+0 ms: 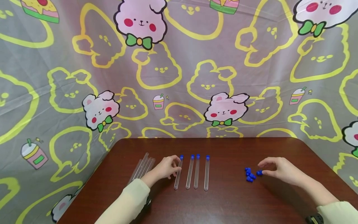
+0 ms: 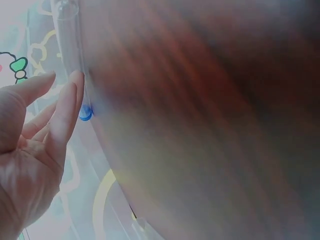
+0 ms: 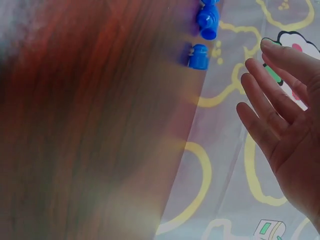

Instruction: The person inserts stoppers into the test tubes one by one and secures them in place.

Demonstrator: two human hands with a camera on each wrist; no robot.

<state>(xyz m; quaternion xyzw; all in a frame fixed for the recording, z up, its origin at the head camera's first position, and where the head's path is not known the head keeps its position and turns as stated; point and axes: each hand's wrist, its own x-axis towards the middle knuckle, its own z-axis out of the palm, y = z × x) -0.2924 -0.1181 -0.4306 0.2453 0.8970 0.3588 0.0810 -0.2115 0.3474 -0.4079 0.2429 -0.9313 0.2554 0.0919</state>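
My left hand [image 1: 167, 168] is at the leftmost of several blue-capped test tubes [image 1: 178, 175], which lies on the table. In the left wrist view the fingers of the left hand [image 2: 40, 135] are loosely extended right beside the capped tube [image 2: 72, 50], thumb apart from them. Over on the right, my right hand [image 1: 282, 171] hovers by a single blue cap [image 1: 259, 172]. In the right wrist view the right hand [image 3: 280, 110] has its fingers spread with nothing between them, and the blue cap [image 3: 198, 57] stands apart from the fingertips.
Further blue caps [image 1: 249, 175] form a small pile left of the right hand. More capped tubes [image 1: 207, 174] lie side by side mid-table. Uncapped clear tubes [image 1: 142, 166] are bunched at the left. A patterned cloth [image 1: 179, 71] hangs behind the brown table [image 1: 223, 205].
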